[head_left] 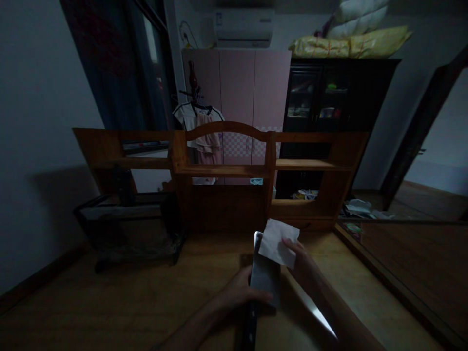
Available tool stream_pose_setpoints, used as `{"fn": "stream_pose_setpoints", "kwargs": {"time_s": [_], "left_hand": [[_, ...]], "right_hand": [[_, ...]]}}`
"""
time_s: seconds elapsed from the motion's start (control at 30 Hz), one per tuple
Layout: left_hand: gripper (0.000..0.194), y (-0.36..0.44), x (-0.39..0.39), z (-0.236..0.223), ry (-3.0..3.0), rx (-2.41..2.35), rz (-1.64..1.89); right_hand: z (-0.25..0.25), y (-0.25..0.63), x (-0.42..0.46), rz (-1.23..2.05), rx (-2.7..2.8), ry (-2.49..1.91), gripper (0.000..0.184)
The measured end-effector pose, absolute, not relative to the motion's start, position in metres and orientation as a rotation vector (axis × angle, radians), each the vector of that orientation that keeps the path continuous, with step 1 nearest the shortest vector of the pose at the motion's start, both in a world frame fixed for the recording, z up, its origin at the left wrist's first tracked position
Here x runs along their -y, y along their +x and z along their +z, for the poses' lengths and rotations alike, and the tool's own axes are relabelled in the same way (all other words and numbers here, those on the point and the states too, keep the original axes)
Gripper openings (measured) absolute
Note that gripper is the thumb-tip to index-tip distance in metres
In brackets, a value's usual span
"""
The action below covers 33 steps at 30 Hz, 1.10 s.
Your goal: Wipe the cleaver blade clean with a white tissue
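Holding a broad, rectangular steel cleaver with a black handle [265,279], the left hand [242,291] is clamped on the handle end of the blade, thumb laid across the face. The right hand [297,257] pinches a thin, white, square-cornered paper sheet [277,240], which overlaps the far end of the blade. The hands are apart. The cleaver is over the yellowish-brown wooden platform [204,265], handle toward the near edge.

Progress: the sheet is at the blade; contact cannot be confirmed. Bare steel shows between sheet and thumb. The work is judged to be under way; the remaining portion cannot be determined.

Surroundings: a brown wooden shelf unit [226,170] closes the far edge. A black-framed, box-shaped tank [127,229] stands toward the left edge, well apart from the hands. A raised wooden rail [397,281] borders the right edge. Obstructions: thumb and sheet mask parts of the blade; dim light limits inspection.
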<state>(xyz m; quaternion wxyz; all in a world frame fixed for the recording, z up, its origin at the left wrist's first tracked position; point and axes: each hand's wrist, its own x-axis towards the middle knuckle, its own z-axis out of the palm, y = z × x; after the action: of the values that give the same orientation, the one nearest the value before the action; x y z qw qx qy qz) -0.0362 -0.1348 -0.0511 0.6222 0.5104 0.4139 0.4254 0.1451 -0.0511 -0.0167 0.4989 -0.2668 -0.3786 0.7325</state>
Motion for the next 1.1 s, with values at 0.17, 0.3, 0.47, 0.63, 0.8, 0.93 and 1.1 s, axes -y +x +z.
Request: {"fn": "stream_pose_setpoints", "kwargs": {"time_s": [0.17, 0.3, 0.47, 0.63, 0.8, 0.93, 1.1], "left_hand": [[0.055, -0.036, 0.134, -0.053, 1.168, -1.019, 0.946], [0.049, -0.036, 0.134, -0.053, 1.187, -1.008, 0.934], [0.05, -0.036, 0.133, -0.054, 1.195, -0.986, 0.948], [0.054, -0.036, 0.134, -0.053, 1.158, -0.969, 0.959], [0.057, -0.035, 0.137, -0.048, 1.149, -0.937, 0.956], [0.059, -0.035, 0.138, -0.041, 1.146, -0.939, 0.955], [0.058, -0.035, 0.137, -0.041, 1.249, -0.882, 0.992]], "right_hand": [[-0.009, 0.146, 0.051, 1.925, 0.813, -0.603, 0.033], [-0.003, 0.147, 0.054, 1.985, 0.87, -0.512, 0.043], [0.002, 0.147, 0.059, 1.987, 0.873, -0.449, 0.047], [-0.006, 0.154, 0.052, 1.772, 1.013, -0.749, 0.035], [-0.02, 0.158, 0.05, 1.318, 1.086, -0.89, 0.035], [-0.025, 0.138, 0.064, 0.808, 1.699, -0.746, 0.046], [-0.027, 0.116, 0.081, 0.604, 2.304, -0.648, 0.063]]}}
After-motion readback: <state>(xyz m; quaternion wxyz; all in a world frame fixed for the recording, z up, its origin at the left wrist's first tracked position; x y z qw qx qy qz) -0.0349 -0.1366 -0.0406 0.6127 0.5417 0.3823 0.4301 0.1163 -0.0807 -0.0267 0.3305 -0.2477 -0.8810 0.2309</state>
